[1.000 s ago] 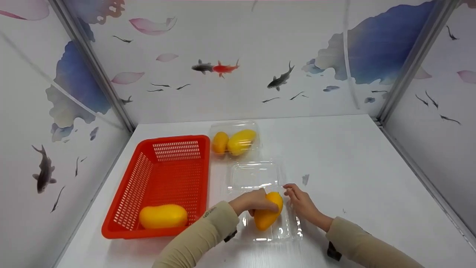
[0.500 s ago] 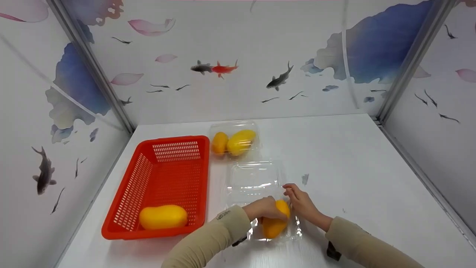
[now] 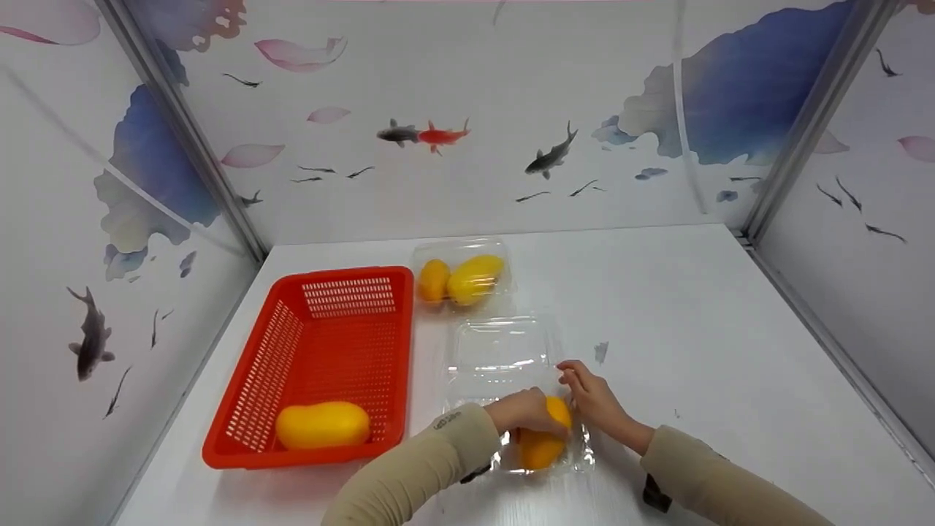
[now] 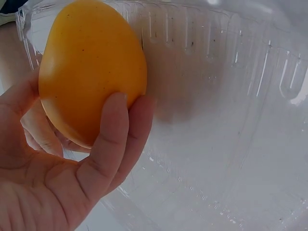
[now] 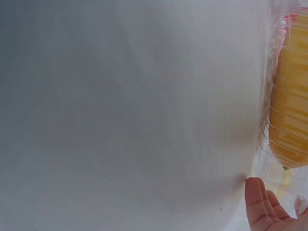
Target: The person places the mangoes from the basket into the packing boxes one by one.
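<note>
My left hand [image 3: 522, 410] grips an orange-yellow mango [image 3: 544, 446] inside the near half of an open clear plastic clamshell box [image 3: 504, 343]. In the left wrist view, the fingers curl round the lower side of the mango [image 4: 94, 72], close beside the box's ribbed wall [image 4: 211, 38]. My right hand [image 3: 599, 402] rests at the right edge of the box, fingers loosely extended. In the right wrist view, the fingertips of that hand [image 5: 267, 207] stand by the clear wall, with the mango [image 5: 291, 101] showing through the plastic.
To the left stands a red plastic basket [image 3: 409, 351] with one large yellow mango [image 3: 321, 425] at its near end. Behind the open box sits another clear box [image 3: 467, 248], holding an orange mango [image 3: 433, 281] and a yellow one [image 3: 475, 280]. Printed walls surround the white table [image 3: 694, 329].
My left hand has carried the mango right and slightly nearer, down against the right side of the open box. The right hand has stayed in place.
</note>
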Available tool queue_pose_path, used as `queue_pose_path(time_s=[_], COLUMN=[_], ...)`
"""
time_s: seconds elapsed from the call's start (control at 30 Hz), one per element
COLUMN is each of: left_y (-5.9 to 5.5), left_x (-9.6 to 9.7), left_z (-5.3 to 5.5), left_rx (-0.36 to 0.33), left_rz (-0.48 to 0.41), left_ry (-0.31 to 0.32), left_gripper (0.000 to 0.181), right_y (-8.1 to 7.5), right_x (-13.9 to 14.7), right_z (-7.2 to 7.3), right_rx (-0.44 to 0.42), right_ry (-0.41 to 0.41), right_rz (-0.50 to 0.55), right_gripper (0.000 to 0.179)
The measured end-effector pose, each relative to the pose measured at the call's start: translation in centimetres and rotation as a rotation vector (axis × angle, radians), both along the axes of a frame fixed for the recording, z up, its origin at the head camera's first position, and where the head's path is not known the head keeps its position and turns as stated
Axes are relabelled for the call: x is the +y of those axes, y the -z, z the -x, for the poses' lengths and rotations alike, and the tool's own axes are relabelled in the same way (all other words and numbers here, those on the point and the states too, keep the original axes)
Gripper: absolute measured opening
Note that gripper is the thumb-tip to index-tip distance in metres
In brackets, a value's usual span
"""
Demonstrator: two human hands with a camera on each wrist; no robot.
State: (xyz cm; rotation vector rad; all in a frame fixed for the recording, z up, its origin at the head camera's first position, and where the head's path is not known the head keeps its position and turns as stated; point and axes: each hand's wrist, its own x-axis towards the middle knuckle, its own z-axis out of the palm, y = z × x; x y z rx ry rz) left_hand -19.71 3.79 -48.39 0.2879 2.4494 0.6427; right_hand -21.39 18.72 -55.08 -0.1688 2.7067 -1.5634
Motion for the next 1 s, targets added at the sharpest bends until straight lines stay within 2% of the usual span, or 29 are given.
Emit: queue_pose_path(time_s=[0.33,0.47,0.53,0.6,0.7,0.77,0.83,0.9,1.0], left_y=[-0.5,-1.8,-2.8,-4.0,-5.7,-6.7,-7.7,-8.4,-8.9], left_x=[-0.6,-0.9,-1.4,-2.1,-4.2,-6.1,-8.3,-10.8,-14.5], left_z=[0.0,0.3,1.0,1.8,3.1,3.8,4.6,5.2,6.0], left_rx=[0.014,0.03,0.03,0.063,0.158,0.255,0.312,0.312,0.246], left_rz=[0.013,0.021,0.008,-0.023,-0.127,-0.194,-0.235,-0.248,-0.212], left_ry=[0.027,0.009,0.002,0.013,0.05,0.082,0.082,0.028,-0.095], left_gripper=[0.056,0.063,0.07,0.075,0.076,0.072,0.067,0.064,0.064], right_y=[0.1,0.2,0.2,0.2,0.2,0.2,0.2,0.2,0.2], right_x=[0.1,0.1,0.2,0.2,0.2,0.1,0.1,0.1,0.2], right_z=[0.1,0.1,0.2,0.2,0.2,0.1,0.0,-0.1,0.0], right_rx=[0.016,0.009,0.006,0.001,-0.017,-0.021,-0.017,-0.012,-0.017], right_ry=[-0.035,-0.033,-0.033,-0.03,-0.023,-0.016,-0.017,-0.014,-0.007], right_rz=[0.016,0.011,0.009,0.013,0.02,0.021,0.016,0.01,0.006], right_gripper=[0.024,0.024,0.024,0.024,0.025,0.025,0.025,0.024,0.024])
